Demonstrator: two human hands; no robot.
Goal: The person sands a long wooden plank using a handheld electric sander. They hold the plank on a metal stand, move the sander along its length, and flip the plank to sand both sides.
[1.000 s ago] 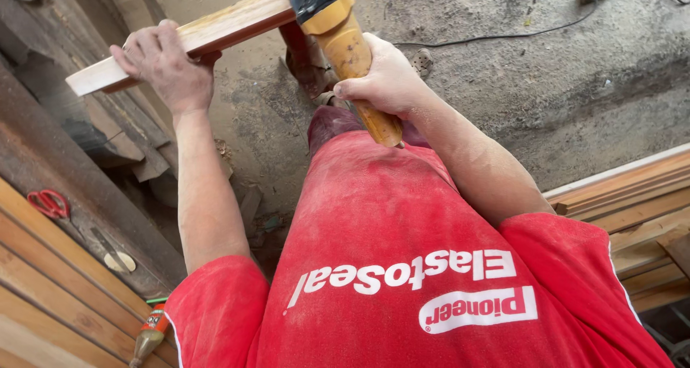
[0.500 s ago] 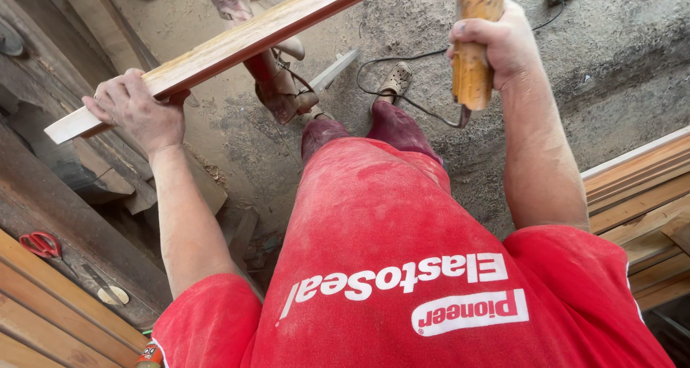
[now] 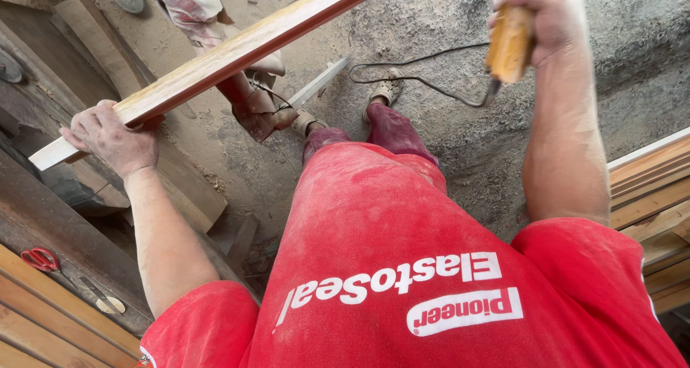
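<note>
Wooden plank (image 3: 215, 62) in left hand (image 3: 111, 138); cable (image 3: 424, 73), maybe saw, below.

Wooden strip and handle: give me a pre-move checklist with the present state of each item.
1. Left hand gripping the wooden strip near its end: ok.
2. Right hand closed on the wooden handle: ok.
3. Tool head on that handle: out of view, cannot tell.
4. Floor ahead free of trip hazards: not ok, a black cable runs beside the person's shoes.
5. Space under the strip free: not ok, another person is crouched there.
</note>
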